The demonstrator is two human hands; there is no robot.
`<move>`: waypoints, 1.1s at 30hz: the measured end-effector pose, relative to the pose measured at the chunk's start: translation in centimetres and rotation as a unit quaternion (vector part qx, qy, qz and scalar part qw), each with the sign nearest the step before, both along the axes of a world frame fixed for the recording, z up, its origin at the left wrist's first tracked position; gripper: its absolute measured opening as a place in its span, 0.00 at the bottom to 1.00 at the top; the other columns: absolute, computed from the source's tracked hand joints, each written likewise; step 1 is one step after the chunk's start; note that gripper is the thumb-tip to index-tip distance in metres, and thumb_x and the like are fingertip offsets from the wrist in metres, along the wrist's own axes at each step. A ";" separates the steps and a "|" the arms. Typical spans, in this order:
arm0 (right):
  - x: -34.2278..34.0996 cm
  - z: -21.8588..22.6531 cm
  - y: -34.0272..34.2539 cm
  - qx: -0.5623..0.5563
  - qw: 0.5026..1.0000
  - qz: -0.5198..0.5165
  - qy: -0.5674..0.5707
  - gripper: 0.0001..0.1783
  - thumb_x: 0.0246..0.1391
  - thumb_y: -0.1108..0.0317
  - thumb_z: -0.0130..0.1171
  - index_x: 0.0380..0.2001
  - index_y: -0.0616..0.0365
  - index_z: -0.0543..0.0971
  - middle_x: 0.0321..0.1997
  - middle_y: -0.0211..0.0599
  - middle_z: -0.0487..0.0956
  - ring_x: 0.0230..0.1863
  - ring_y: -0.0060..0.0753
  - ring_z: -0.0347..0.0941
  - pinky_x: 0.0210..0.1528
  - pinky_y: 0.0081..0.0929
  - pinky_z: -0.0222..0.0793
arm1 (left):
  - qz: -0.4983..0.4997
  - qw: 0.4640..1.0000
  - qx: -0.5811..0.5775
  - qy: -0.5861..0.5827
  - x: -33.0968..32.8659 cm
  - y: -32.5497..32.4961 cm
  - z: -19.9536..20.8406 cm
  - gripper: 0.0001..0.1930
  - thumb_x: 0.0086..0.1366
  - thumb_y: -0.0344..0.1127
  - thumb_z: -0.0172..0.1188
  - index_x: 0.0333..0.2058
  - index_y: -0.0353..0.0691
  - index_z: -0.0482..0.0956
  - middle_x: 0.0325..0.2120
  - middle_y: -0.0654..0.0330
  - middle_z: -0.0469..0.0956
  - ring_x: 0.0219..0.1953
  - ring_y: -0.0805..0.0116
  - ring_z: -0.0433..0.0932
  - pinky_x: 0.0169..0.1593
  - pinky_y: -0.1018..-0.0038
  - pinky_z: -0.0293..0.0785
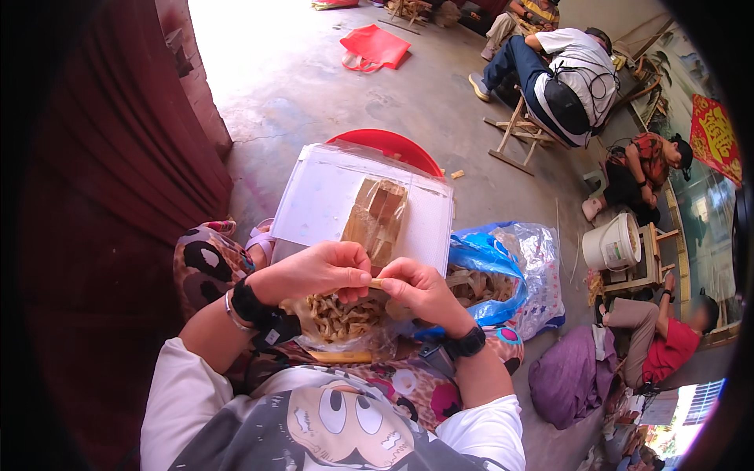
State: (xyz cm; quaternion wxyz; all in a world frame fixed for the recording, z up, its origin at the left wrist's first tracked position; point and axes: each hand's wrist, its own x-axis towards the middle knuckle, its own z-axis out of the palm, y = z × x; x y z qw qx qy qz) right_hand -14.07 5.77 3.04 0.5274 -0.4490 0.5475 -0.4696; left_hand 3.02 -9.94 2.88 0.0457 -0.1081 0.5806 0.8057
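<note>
Both my hands meet over my lap, fingertips pinched together. A small yellowish-brown strip (377,282) is held between them; its exact kind I cannot make out. My left hand (334,268) grips its left end, my right hand (420,289) its right end. Just below lies a clear plastic bag (377,344) with many brown, curled dried pieces (334,320). Beyond my hands, a brown block in clear plastic wrap (377,216) rests on a white board (310,192).
A blue plastic bag (499,263) of brownish pieces stands at my right. Behind the board shows a red basin (393,145). A red tote bag (375,47) lies on the floor. Several people sit at the right, near a white bucket (611,243). A dark red curtain (118,157) hangs left.
</note>
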 end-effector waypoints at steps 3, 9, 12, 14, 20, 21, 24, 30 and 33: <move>-0.5 1.1 -0.1 0.046 0.999 0.029 0.006 0.08 0.59 0.67 0.54 0.40 0.58 0.72 0.28 0.21 0.72 0.29 0.12 0.64 0.31 0.14 0.63 | -0.001 0.987 -0.157 0.036 0.0 -0.5 0.1 0.03 0.62 0.30 0.57 0.33 0.38 0.73 0.26 0.65 0.76 0.26 0.80 0.72 0.30 0.81 0.69; -1.6 -0.4 -0.7 -0.058 0.969 -0.109 0.216 0.11 0.56 0.71 0.55 0.42 0.58 0.70 0.29 0.39 0.77 0.29 0.31 0.75 0.33 0.26 0.70 | 0.198 0.697 -0.654 0.218 -1.0 -0.7 0.4 0.06 0.54 0.26 0.61 0.31 0.39 0.75 0.29 0.62 0.76 0.34 0.67 0.75 0.38 0.72 0.71; -1.0 -1.2 -2.0 -0.140 0.919 -0.185 0.318 0.09 0.56 0.71 0.56 0.40 0.57 0.72 0.34 0.46 0.78 0.35 0.49 0.77 0.33 0.32 0.71 | 0.226 0.627 -0.719 0.197 -1.7 -0.8 0.6 0.12 0.48 0.27 0.62 0.34 0.39 0.75 0.34 0.62 0.76 0.40 0.62 0.73 0.47 0.67 0.68; -1.0 -2.1 -2.4 -0.157 0.902 -0.204 0.347 0.08 0.57 0.71 0.55 0.40 0.58 0.73 0.29 0.42 0.77 0.30 0.36 0.76 0.32 0.27 0.70 | 0.240 0.593 -0.746 0.184 -2.2 -0.8 -0.2 0.12 0.47 0.29 0.57 0.34 0.41 0.73 0.33 0.63 0.74 0.41 0.64 0.73 0.49 0.68 0.68; -0.9 -2.0 -2.7 -0.067 0.898 -0.176 0.398 0.06 0.56 0.70 0.53 0.36 0.58 0.75 0.22 0.43 0.75 0.25 0.33 0.75 0.30 0.26 0.69 | 0.206 0.605 -0.758 0.135 -2.3 -0.4 -1.3 0.08 0.49 0.29 0.56 0.31 0.41 0.74 0.29 0.62 0.74 0.38 0.63 0.73 0.46 0.67 0.68; -0.9 -2.1 -2.5 -0.042 0.893 -0.162 0.418 0.06 0.56 0.69 0.53 0.36 0.58 0.75 0.21 0.44 0.75 0.25 0.33 0.75 0.30 0.27 0.69 | 0.194 0.615 -0.755 0.121 -2.2 -0.3 -1.3 0.07 0.48 0.30 0.57 0.30 0.41 0.74 0.28 0.62 0.74 0.37 0.63 0.73 0.45 0.67 0.68; -0.9 -2.0 -1.8 -0.021 0.871 -0.145 0.468 0.08 0.55 0.68 0.53 0.36 0.58 0.75 0.21 0.45 0.75 0.25 0.33 0.75 0.31 0.31 0.70 | 0.148 0.626 -0.763 0.065 -1.1 -0.3 -1.0 0.07 0.49 0.30 0.58 0.29 0.42 0.74 0.27 0.62 0.75 0.36 0.62 0.74 0.43 0.68 0.68; -1.1 -0.4 -0.4 0.129 0.971 -0.170 0.112 0.08 0.59 0.66 0.53 0.37 0.58 0.75 0.21 0.30 0.76 0.19 0.17 0.69 0.21 0.17 0.67 | 0.061 0.678 -0.732 0.007 1.2 -1.4 0.1 0.08 0.51 0.30 0.60 0.33 0.41 0.75 0.34 0.59 0.76 0.33 0.59 0.75 0.36 0.67 0.72; 0.3 -0.2 0.1 0.119 0.987 -0.109 -0.014 0.10 0.60 0.64 0.53 0.39 0.58 0.73 0.24 0.25 0.75 0.18 0.11 0.66 0.19 0.10 0.64 | 0.190 0.733 -0.626 0.186 0.5 0.6 2.1 0.14 0.50 0.30 0.63 0.38 0.40 0.75 0.40 0.56 0.73 0.35 0.57 0.76 0.38 0.66 0.74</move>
